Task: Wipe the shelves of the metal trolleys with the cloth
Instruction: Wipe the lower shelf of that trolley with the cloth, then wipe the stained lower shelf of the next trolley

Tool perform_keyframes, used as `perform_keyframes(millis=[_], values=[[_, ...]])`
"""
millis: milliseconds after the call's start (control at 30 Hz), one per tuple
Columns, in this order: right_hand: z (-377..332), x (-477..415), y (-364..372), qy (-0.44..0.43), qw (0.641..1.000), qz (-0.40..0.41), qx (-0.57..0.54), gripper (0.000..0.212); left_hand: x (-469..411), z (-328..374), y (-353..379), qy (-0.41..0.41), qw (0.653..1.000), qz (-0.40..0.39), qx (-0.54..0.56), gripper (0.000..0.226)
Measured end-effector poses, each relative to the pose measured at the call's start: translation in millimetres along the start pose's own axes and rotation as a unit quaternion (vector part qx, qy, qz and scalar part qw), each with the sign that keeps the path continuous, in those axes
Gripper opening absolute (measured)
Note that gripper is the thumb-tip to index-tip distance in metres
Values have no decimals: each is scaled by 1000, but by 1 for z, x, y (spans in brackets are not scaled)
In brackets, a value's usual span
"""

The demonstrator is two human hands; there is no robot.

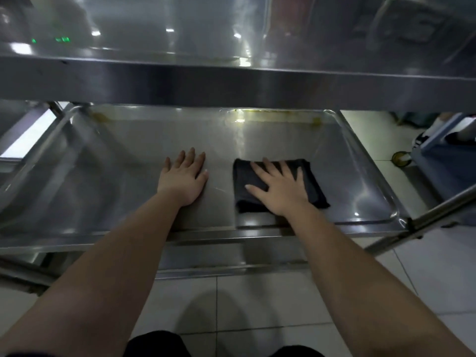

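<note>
Lower shelf of the stainless steel trolley [347, 161], a shallow tray with a raised rim. My right hand [279, 188] lies flat, fingers spread and straight, pressing on the folded black cloth [313, 185], which sits on the shelf right of centre. My left hand [184, 176] rests palm down on bare metal just beside the cloth, fingers straight and together, gripping nothing. Yellowish grime [278, 115] lines the shelf's far edge. The steel upper shelf [231, 83] overhangs the far side. Pale tiled floor [257, 300] below; a blue cart [443, 161] stands off to the right.
</note>
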State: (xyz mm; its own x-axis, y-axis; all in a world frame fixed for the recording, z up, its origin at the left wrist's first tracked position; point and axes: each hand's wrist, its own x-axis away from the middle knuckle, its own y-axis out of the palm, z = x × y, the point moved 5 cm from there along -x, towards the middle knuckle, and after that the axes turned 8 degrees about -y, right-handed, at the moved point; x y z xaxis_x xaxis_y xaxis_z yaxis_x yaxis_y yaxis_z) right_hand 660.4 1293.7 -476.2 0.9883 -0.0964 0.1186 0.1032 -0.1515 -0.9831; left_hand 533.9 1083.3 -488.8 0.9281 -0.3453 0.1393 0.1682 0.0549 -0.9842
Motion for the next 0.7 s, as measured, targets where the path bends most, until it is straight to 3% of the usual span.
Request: perform_keyframes(millis=[133, 233, 300, 433, 533, 633, 700], values=[[85, 32, -6, 124, 992, -3, -21, 69, 2, 2, 1, 0, 1000, 0, -1, 59], [84, 43, -5, 175, 984, -18, -25, 70, 4, 4, 1, -1, 1000, -1, -8, 59], [40, 39, -2, 146, 989, -8, -16, 72, 4, 5, 0, 0, 1000, 4, -5, 59], [-73, 27, 15, 5, 999, -45, -10, 73, 5, 2, -2, 3, 1000, 6, 2, 57], [-87, 21, 14, -11, 996, -69, -63, 68, 6, 0, -6, 9, 998, 15, 62, 54], [-59, 19, -7, -24, 983, 48, -174, 54, 13, 0, -16, 40, 982, 77, 170, 47], [-32, 16, -21, -11, 983, 115, -143, 45, 24, 6, -26, 100, 972, 137, 164, 42]])
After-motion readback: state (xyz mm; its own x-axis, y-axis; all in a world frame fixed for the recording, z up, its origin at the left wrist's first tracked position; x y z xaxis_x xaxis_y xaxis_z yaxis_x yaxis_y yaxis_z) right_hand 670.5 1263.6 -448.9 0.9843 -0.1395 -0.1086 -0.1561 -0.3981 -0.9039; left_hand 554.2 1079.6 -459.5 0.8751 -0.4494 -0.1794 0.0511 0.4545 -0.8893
